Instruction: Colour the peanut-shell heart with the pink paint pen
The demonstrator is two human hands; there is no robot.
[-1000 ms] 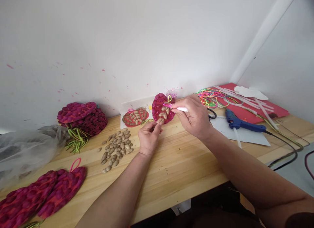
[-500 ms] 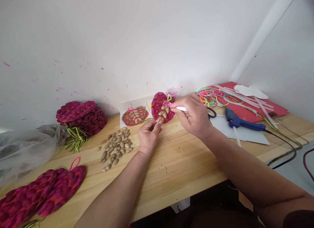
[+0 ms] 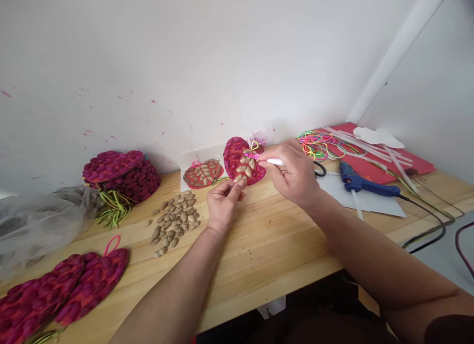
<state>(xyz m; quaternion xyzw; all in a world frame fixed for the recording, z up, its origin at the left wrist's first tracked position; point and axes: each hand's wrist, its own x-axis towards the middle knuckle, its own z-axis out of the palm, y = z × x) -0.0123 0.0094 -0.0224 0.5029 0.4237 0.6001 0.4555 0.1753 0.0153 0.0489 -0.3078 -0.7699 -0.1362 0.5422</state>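
Note:
My left hand [image 3: 224, 203] is closed, pinching the lower edge of a round red disc [image 3: 232, 157] that stands tilted up. Peanuts cover the disc; those around its rim are painted magenta, and several in the middle keep their bare tan shells. A yellow-green loop [image 3: 254, 145] shows at its top. My right hand [image 3: 291, 171] is closed around a white-handled paintbrush [image 3: 274, 161], its pink tip at the upper part of the disc. Behind the disc stands a small clear cup [image 3: 259, 140] stained pink. Left of my left hand lies a pile of loose peanuts [image 3: 176, 216].
An unpainted peanut disc [image 3: 203, 175] rests on white paper at the wall. Painted discs are stacked [image 3: 114, 167] behind and lie [image 3: 94, 284] at front left, near a plastic bag [image 3: 44, 225]. A blue glue gun [image 3: 370, 184], colourful cords [image 3: 322, 144] and glue sticks [image 3: 370, 149] are right.
The disc has turned slightly in my left hand and sits a little further left, showing more of its face. My right hand keeps the brush at the disc's upper part.

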